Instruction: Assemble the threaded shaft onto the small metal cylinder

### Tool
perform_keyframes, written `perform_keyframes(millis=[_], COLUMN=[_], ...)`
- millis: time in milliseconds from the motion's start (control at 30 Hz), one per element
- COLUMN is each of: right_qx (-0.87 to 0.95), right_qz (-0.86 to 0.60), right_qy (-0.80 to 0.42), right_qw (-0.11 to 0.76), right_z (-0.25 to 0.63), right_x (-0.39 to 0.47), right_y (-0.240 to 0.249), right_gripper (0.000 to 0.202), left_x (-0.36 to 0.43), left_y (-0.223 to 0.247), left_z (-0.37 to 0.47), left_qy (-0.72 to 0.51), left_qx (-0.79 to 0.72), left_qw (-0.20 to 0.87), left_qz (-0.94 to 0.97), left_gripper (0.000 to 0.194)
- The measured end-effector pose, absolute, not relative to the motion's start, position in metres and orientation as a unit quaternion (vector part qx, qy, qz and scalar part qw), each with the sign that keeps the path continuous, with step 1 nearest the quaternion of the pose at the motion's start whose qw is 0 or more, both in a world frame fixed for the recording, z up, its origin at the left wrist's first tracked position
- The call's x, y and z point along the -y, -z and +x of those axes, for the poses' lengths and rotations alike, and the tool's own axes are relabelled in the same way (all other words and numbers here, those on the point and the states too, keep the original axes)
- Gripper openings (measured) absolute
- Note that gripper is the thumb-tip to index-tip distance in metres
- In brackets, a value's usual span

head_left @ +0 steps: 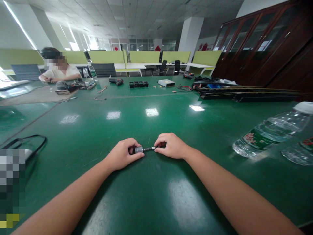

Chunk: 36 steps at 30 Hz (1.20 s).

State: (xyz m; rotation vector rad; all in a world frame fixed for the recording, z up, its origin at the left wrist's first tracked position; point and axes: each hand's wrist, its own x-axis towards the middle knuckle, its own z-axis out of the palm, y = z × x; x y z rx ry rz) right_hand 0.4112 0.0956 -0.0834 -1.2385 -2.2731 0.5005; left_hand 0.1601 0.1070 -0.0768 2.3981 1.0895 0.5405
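My left hand (125, 153) is closed around the grey and black handle of what looks like a small screwdriver (139, 149). Its thin metal shaft points right, just above the green tabletop (156, 117). At the far end of the shaft, my right hand (170, 146) pinches the tip between thumb and fingers. Those fingers partly cover the tip, so whether a separate bit sits there cannot be made out.
Two clear water bottles (266, 133) stand at the right. A black strap (36, 137) lies at the left. Farther back are a power drill (115, 81), a black tray-like part (139, 84), a white box (166, 83) and long dark bars (244, 93). A person (61, 70) sits far left.
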Motion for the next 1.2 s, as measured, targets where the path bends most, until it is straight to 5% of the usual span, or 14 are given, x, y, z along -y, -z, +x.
perform_keyframes(millis=[233,467,1200], right_qx=[0.847,0.836,0.849], right_qz=[-0.412,-0.396,-0.406], right_qy=[-0.181,-0.219,-0.191], right_qw=[0.282,0.312,0.279], right_z=[0.401,0.391,0.389], right_x=[-0.094,-0.088,-0.089], right_y=[0.089,0.093,0.094], right_gripper=[0.010,0.036,0.021], left_x=[-0.110,-0.111,-0.112], left_y=[0.081,0.081,0.083], left_z=[0.162,0.162,0.163], left_qy=[-0.192,-0.190,-0.172], left_qx=[-0.401,-0.387,-0.402], left_qw=[0.229,0.236,0.237], left_qz=[0.866,0.871,0.867], left_gripper=[0.029,0.027,0.031])
